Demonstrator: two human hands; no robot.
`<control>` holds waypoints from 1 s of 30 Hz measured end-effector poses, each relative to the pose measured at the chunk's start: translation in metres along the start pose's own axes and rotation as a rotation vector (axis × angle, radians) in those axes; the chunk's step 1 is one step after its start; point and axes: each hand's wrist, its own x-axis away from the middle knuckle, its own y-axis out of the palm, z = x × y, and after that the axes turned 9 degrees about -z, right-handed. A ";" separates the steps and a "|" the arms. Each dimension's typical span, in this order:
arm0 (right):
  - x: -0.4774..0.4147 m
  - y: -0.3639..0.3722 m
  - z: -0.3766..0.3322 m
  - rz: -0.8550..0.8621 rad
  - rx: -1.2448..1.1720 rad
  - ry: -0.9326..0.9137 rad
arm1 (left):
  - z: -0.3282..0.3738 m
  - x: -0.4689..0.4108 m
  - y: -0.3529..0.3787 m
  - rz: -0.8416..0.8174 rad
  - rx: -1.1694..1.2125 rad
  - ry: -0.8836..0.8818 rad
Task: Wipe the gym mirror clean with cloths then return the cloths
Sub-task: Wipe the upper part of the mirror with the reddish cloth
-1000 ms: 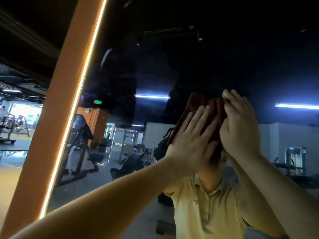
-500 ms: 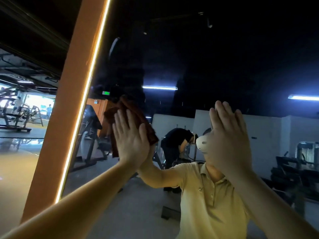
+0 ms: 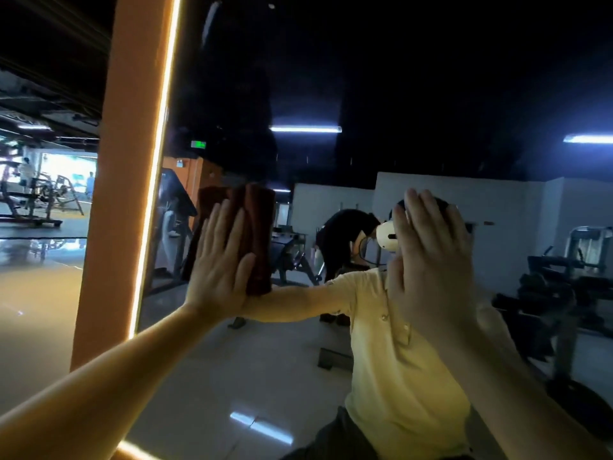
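Maroon cloth lies flat under the left hand, whose straight, spread fingers press it against the mirror near its left edge, just beside the glowing orange frame. Toward the middle, the right hand is also flat on the glass, fingers straight and together. Whether a cloth lies under it cannot be told.

Orange pillar, gym machines beyond
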 end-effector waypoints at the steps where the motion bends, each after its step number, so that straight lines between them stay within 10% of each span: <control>1: 0.002 0.002 -0.001 -0.002 0.006 -0.007 | -0.007 0.018 0.002 -0.003 0.026 -0.085; 7: 0.005 0.004 -0.001 -0.002 -0.030 -0.018 | 0.093 0.049 0.029 0.101 0.228 -0.561; 12: 0.009 0.003 0.009 -0.027 -0.082 -0.090 | 0.202 0.067 0.067 -0.077 0.058 0.097; 17: 0.015 -0.016 0.028 -0.182 0.001 -0.243 | 0.103 0.011 0.022 -0.326 -0.372 0.734; 20: 0.003 -0.029 0.052 -0.188 0.128 -0.293 | 0.043 -0.034 -0.012 -0.212 -0.314 0.501; 26: -0.045 -0.040 0.076 -0.031 0.165 0.077 | 0.094 -0.171 -0.045 0.134 0.145 -0.525; 30: -0.049 -0.031 0.074 -0.006 0.182 0.048 | 0.186 -0.196 -0.028 0.142 0.042 -0.221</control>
